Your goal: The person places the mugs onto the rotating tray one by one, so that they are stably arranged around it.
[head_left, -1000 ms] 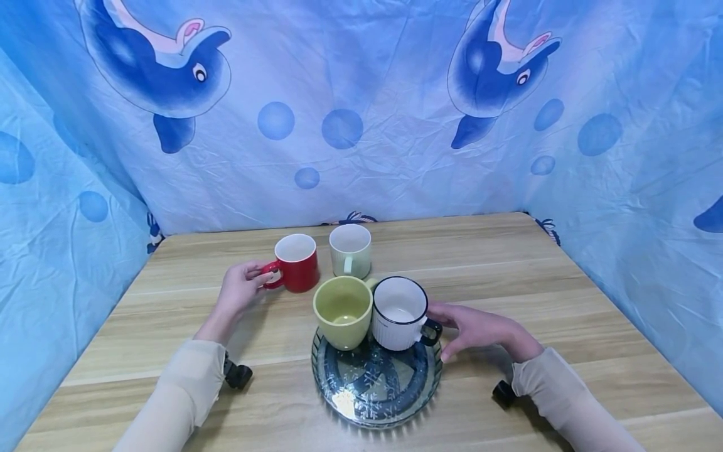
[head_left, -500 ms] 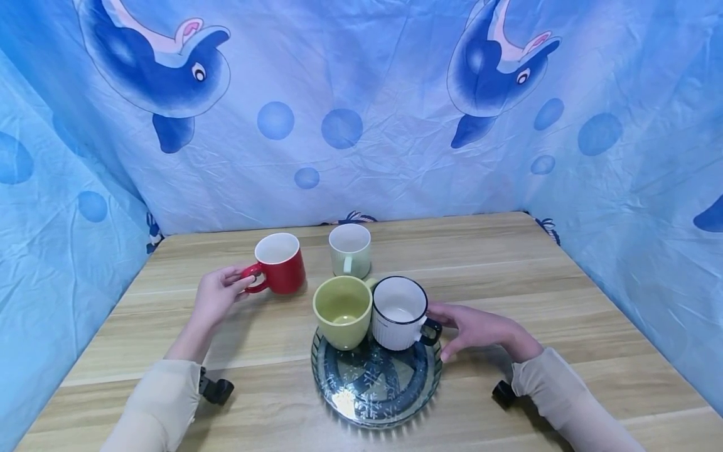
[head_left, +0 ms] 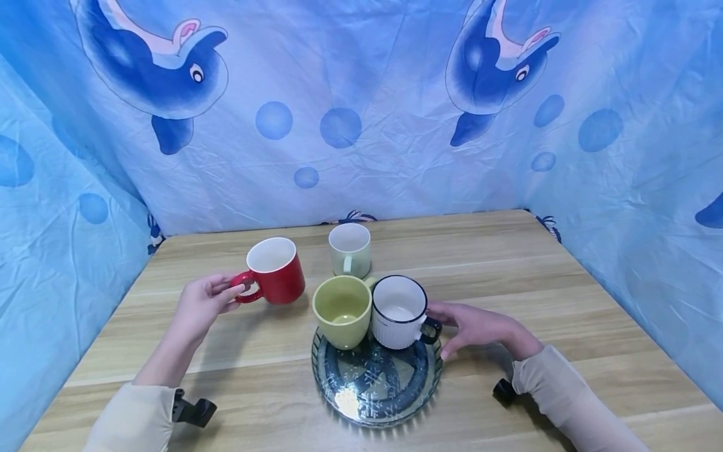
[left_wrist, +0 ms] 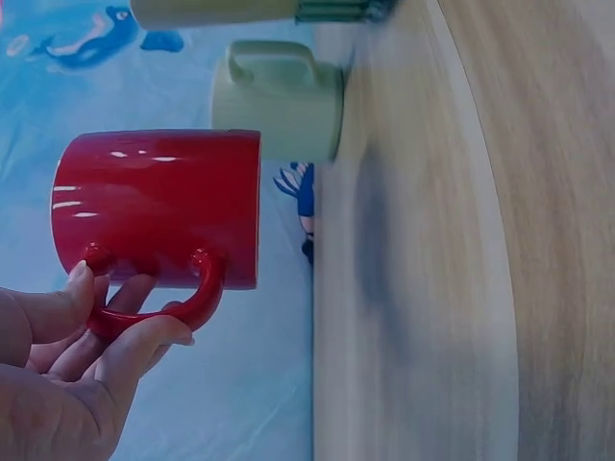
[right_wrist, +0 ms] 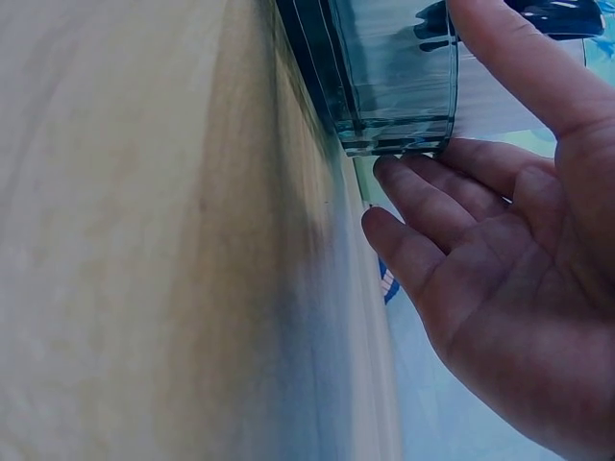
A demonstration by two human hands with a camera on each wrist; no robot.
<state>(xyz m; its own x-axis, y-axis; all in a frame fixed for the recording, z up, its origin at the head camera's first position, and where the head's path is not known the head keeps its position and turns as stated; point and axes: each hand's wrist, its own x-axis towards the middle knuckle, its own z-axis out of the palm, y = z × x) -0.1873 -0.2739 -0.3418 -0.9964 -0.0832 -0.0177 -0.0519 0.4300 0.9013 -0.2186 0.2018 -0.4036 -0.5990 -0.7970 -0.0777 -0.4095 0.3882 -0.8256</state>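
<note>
My left hand [head_left: 199, 306] grips the handle of a red mug [head_left: 280, 280] with a white inside. The left wrist view shows the mug [left_wrist: 159, 202] raised, with a gap between its base and the table. A round glass plate [head_left: 375, 402] with a snowflake pattern bears a yellow-green mug [head_left: 341, 320] and a white mug [head_left: 395, 329] with a black rim and handle. At the plate's right edge, my right hand [head_left: 477, 326] lies beside the white mug's handle, fingers relaxed. In the right wrist view, its fingertips are right at the plate's glass side [right_wrist: 399, 86].
Behind the plate stands a pale green mug [head_left: 356, 260], its handle facing me. The wooden table [head_left: 536, 282] ends at a blue curtain [head_left: 395, 169] with dolphins, which also closes in both sides.
My left hand has drawn the red mug left, away from the pale green mug, then lifted it and brought it slightly nearer. My right hand has stayed at the plate.
</note>
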